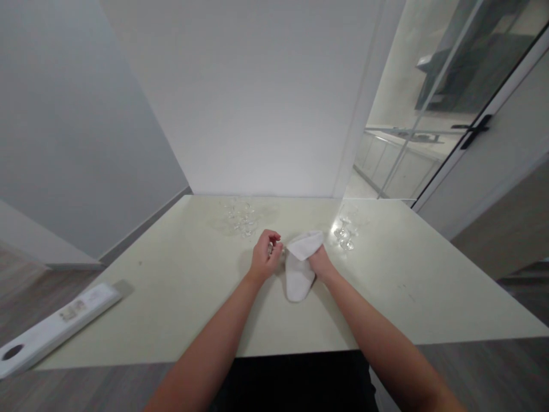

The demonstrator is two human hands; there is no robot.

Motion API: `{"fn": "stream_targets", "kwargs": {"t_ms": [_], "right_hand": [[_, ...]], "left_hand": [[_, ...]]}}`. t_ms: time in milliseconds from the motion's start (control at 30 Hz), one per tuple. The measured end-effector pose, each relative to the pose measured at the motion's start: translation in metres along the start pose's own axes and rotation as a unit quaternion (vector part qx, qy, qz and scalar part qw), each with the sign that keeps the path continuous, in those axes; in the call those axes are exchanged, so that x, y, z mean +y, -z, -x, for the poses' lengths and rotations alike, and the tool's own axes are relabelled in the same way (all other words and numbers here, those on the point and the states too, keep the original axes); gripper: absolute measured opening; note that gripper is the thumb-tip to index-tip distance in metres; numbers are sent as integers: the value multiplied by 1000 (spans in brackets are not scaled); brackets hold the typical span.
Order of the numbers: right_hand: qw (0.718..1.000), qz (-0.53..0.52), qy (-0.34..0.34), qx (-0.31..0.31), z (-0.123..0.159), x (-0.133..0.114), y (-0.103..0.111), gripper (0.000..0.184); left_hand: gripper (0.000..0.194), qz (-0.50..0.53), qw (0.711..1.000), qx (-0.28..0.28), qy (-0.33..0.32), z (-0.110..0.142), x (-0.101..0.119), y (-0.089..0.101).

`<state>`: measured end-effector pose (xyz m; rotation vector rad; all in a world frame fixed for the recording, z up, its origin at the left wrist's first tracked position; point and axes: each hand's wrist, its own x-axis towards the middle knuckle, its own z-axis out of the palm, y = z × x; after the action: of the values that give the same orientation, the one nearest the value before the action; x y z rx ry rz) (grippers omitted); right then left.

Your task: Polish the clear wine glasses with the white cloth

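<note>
My left hand (266, 257) is curled around a small transparent glass, of which only a shiny bit shows between the fingers. My right hand (319, 261) grips a white cloth (299, 280), bunched at the top with a flap hanging down toward the table. The cloth is right beside the left hand's fingertips, and whether it touches the glass I cannot tell. Beyond my left hand stands a group of several transparent stemmed glasses (242, 218). A smaller group of stemmed glasses (344, 233) is beyond my right hand, with light glinting off it.
The pale table (180, 309) meets a white wall panel (266, 114) at its far edge. A long white box (60, 326) with a dark round hole lies across the left edge. At the right are a glazed partition (398, 143) and a door with a black handle (476, 131).
</note>
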<state>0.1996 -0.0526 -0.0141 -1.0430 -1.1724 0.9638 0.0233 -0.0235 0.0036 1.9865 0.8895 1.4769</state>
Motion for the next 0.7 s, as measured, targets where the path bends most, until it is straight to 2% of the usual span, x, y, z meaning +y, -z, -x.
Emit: {"fn": "stream_targets", "kwargs": {"t_ms": [67, 100, 133, 200, 300, 333, 400, 467, 533, 600, 633, 700], "right_hand": [[997, -50, -61, 19, -1, 4, 0, 22], [995, -61, -77, 21, -1, 5, 1, 22], [995, -58, -75, 16, 0, 4, 1, 21], [999, -15, -32, -22, 2, -1, 2, 21], [993, 64, 67, -70, 7, -10, 3, 37], [990, 76, 92, -72, 8, -12, 3, 44], [989, 68, 113, -62, 9, -12, 2, 50], [995, 24, 84, -42, 7, -9, 0, 42], [998, -50, 22, 6, 4, -6, -1, 34], [990, -125, -49, 42, 1, -4, -3, 38], [985, -148, -80, 39, 1, -4, -4, 41], [981, -153, -121, -14, 2, -5, -4, 39]], "left_hand": [[23, -31, 995, -30, -90, 3, 7, 3], [21, -40, 993, -44, -101, 4, 9, 4], [22, -42, 994, -47, -85, 4, 9, 4], [29, -11, 999, -31, 24, 0, 6, 3], [35, 67, 975, -18, 210, -8, -3, -1], [35, 84, 966, -19, 245, -10, -6, -2], [34, 100, 956, -23, 274, -12, -9, -4], [32, 117, 951, -10, 287, -12, -9, -5], [31, 134, 948, 12, 289, -11, -8, -6], [31, 149, 946, 33, 285, -10, -7, -8], [31, 155, 946, 41, 281, -10, -6, -9], [33, 160, 948, 56, 270, -10, -4, -8]]}}
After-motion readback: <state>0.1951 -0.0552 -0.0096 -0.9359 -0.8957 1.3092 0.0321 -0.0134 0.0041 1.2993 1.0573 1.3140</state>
